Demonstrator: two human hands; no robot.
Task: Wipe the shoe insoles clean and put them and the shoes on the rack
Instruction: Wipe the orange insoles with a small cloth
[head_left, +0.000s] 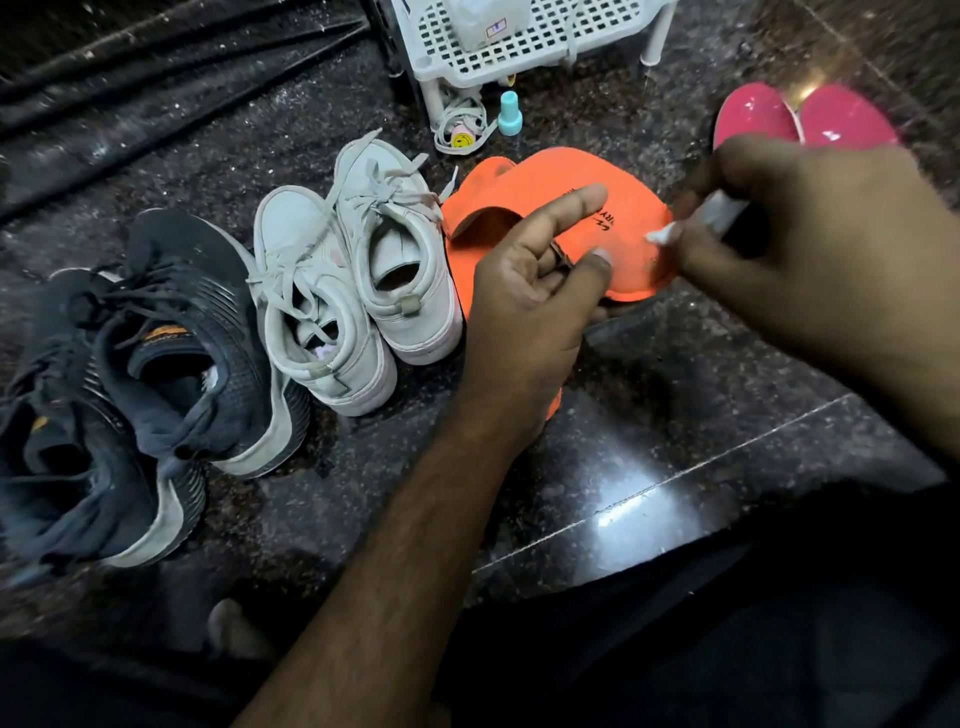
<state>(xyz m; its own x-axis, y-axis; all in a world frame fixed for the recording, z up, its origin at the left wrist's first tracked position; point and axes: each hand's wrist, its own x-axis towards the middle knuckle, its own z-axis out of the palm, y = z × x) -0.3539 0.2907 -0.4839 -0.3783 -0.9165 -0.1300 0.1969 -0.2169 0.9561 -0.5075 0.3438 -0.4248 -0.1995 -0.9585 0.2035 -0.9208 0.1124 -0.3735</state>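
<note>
Just above the dark speckled floor (675, 415), an orange insole (631, 244) is pinched in the left hand (524, 306) while the right hand (810, 249) grips a white wipe (696, 218), blurred, seemingly against the insole's edge. Wiping is the step in hand; next comes covering the remaining surface, then setting it on the white rack (498, 47) beyond. White sneakers (353, 280) and dark sneakers (150, 374) stand left; pink insoles (800, 119) lie right.

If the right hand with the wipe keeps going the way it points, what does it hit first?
Most likely the orange insole: the right hand points left, its white wipe at the insole's edge. Beyond lies the left hand. Depth is unclear.
</note>
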